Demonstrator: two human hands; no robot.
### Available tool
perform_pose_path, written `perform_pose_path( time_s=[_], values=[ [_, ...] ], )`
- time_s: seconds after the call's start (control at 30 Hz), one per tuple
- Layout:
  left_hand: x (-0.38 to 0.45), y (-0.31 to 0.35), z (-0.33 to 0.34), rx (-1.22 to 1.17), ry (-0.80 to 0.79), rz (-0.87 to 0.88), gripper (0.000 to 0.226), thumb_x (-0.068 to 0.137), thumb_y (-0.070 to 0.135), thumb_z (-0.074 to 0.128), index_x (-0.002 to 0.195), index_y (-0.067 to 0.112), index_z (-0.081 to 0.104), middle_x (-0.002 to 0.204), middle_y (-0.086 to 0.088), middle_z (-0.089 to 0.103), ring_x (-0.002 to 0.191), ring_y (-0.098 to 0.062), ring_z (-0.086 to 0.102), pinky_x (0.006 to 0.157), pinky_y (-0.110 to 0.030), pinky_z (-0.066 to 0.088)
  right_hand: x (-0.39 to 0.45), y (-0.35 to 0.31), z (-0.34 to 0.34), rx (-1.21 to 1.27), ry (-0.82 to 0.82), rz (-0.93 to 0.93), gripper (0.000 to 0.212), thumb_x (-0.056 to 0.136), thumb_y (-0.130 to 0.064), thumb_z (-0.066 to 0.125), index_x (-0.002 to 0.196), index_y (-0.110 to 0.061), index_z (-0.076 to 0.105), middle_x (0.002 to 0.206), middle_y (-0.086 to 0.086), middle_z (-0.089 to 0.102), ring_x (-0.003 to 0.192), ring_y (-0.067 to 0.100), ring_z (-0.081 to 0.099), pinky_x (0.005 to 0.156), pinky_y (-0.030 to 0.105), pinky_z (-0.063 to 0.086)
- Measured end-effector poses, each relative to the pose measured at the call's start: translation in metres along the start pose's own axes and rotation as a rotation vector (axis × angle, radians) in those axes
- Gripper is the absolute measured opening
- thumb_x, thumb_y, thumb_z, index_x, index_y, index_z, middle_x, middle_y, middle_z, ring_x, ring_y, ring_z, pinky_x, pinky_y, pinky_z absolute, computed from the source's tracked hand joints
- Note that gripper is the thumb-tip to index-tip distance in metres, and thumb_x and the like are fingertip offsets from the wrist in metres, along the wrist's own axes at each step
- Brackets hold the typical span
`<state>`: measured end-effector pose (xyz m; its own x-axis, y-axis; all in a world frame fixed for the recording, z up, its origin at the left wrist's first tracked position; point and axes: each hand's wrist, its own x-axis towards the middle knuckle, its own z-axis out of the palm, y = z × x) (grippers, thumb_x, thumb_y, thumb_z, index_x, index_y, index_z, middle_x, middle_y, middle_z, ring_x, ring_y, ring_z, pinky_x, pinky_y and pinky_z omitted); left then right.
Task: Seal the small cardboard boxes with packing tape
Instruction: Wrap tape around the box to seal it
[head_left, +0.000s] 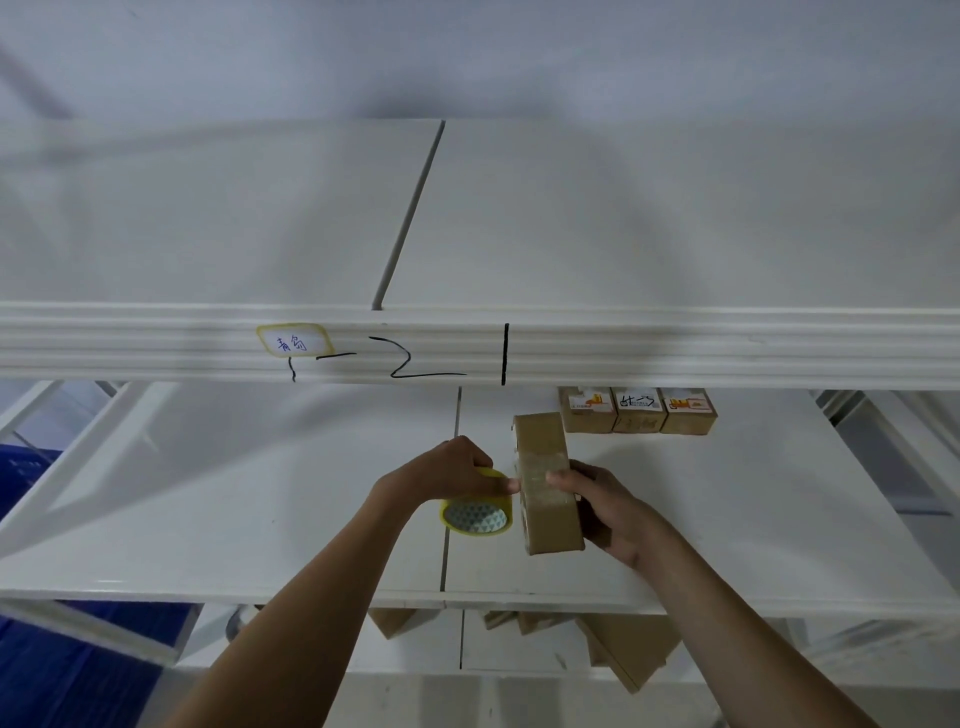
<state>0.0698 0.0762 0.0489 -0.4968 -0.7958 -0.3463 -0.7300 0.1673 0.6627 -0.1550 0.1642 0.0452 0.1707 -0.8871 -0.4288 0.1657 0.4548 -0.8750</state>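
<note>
Risk: tape wrinkles or lifts if the roll pulls slack off-line. Left hand (457, 467) curls over the tape roll (477, 506), thumb at the box edge. Right hand (597, 506) grips the cardboard box (545, 478) from its right side, held over mid-shelf (260, 493), near the front edge.
</note>
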Motion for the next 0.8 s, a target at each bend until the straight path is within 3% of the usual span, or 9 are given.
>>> perform_pose_path(
  time_s=[0.2, 0.43, 0.53, 0.6, 0.7, 0.8],
  values=[
    [0.001, 0.002, -0.004, -0.054, -0.008, -0.001, 0.066, 0.063, 0.078, 0.073, 0.067, 0.013, 0.066, 0.066, -0.001, 0.062, 0.071, -0.017, 0.066, 0.064, -0.029, 0.049, -0.005, 0.0, 0.004, 0.093, -0.003, -0.003, 0.06, 0.079, -0.036, 0.075, 0.13, -0.008, 0.063, 0.123, 0.021, 0.069, 0.117, 0.039, 0.064, 0.102, 0.052, 0.049],
    [-0.002, 0.006, -0.001, -0.004, 0.03, -0.011, 0.044, 0.077, 0.058, 0.078, 0.06, 0.022, 0.059, 0.057, 0.011, 0.057, 0.061, -0.008, 0.061, 0.057, -0.019, 0.045, -0.006, -0.005, 0.006, 0.116, -0.009, 0.056, 0.047, 0.09, -0.037, 0.067, 0.129, -0.011, 0.066, 0.126, 0.017, 0.068, 0.121, 0.034, 0.063, 0.11, 0.05, 0.045],
    [-0.001, 0.004, -0.001, 0.104, 0.089, -0.014, 0.043, 0.077, 0.058, 0.077, 0.069, 0.018, 0.064, 0.067, 0.007, 0.061, 0.067, -0.01, 0.063, 0.056, -0.017, 0.047, -0.006, -0.004, 0.006, 0.048, 0.003, 0.035, 0.049, 0.087, -0.04, 0.067, 0.127, -0.012, 0.067, 0.12, 0.013, 0.071, 0.116, 0.03, 0.064, 0.102, 0.043, 0.051],
    [-0.001, 0.006, -0.003, 0.235, 0.128, -0.016, 0.043, 0.078, 0.056, 0.076, 0.08, 0.014, 0.07, 0.075, 0.004, 0.062, 0.076, -0.014, 0.065, 0.064, -0.022, 0.052, -0.008, -0.005, 0.015, -0.054, 0.02, 0.03, 0.049, 0.087, -0.045, 0.069, 0.127, -0.016, 0.066, 0.117, 0.007, 0.073, 0.111, 0.024, 0.067, 0.096, 0.038, 0.053],
    [0.003, 0.013, 0.002, 0.329, 0.168, 0.007, 0.047, 0.077, 0.059, 0.075, 0.08, 0.013, 0.073, 0.072, 0.003, 0.063, 0.074, -0.017, 0.066, 0.069, -0.029, 0.056, -0.003, -0.005, 0.031, -0.226, 0.178, 0.011, 0.062, 0.069, -0.056, 0.084, 0.121, -0.026, 0.067, 0.111, -0.005, 0.075, 0.105, 0.017, 0.07, 0.096, 0.04, 0.055],
    [0.002, 0.02, 0.006, 0.347, 0.203, 0.01, 0.044, 0.078, 0.06, 0.073, 0.073, 0.017, 0.066, 0.063, 0.007, 0.056, 0.066, -0.016, 0.062, 0.061, -0.025, 0.051, 0.003, -0.005, 0.033, -0.251, 0.31, 0.028, 0.038, 0.08, -0.031, 0.083, 0.114, -0.021, 0.069, 0.105, -0.002, 0.077, 0.094, 0.015, 0.073, 0.084, 0.034, 0.058]
  ],
)
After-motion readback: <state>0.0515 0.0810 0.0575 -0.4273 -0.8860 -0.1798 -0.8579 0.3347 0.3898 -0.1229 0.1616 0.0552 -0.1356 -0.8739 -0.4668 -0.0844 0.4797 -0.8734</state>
